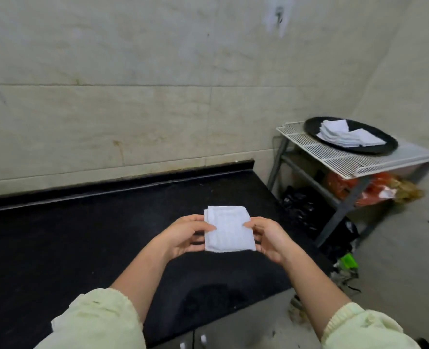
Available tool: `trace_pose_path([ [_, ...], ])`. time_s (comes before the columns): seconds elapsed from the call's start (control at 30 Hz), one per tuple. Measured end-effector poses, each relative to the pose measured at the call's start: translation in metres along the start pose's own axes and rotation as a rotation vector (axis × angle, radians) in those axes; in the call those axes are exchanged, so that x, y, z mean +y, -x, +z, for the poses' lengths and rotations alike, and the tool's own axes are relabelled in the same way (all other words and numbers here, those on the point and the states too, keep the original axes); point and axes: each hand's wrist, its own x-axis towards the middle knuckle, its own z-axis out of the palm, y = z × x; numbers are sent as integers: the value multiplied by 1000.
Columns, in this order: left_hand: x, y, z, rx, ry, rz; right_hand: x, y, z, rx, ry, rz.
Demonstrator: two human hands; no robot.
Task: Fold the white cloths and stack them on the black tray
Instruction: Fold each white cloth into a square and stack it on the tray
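Note:
A small folded white cloth (227, 229) is held over the black counter (57, 248), pinched at both sides. My left hand (184, 235) grips its left edge with thumb on top. Its right edge is gripped by my right hand (268, 239). At the right, a round black tray (384, 146) rests on a white wire shelf (334, 159). Two piles of folded white cloths (344, 134) lie on the tray, side by side.
A tiled wall runs behind the counter. The wire shelf stands on a grey metal frame (339, 205) right of the counter, with black bags (301, 205) and orange packets (374, 190) under it. Clutter lies on the floor near the counter's right corner.

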Motion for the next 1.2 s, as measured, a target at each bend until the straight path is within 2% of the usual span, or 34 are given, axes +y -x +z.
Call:
trace_pose_path([
  [0.3,90,-107,142,-174,-109,66,-93,-33,-137,175,-90,-128],
  [0.6,175,-203,253,-298,-177,158,-189,-79,-254,188,-174,-226],
  [0.97,243,-291,369,-278,-198,229,-277,-143,-378,270,-167,-270],
  [1.2,271,-363,448,-169,-234,285,-329,-204,-470,312,9,-285],
])
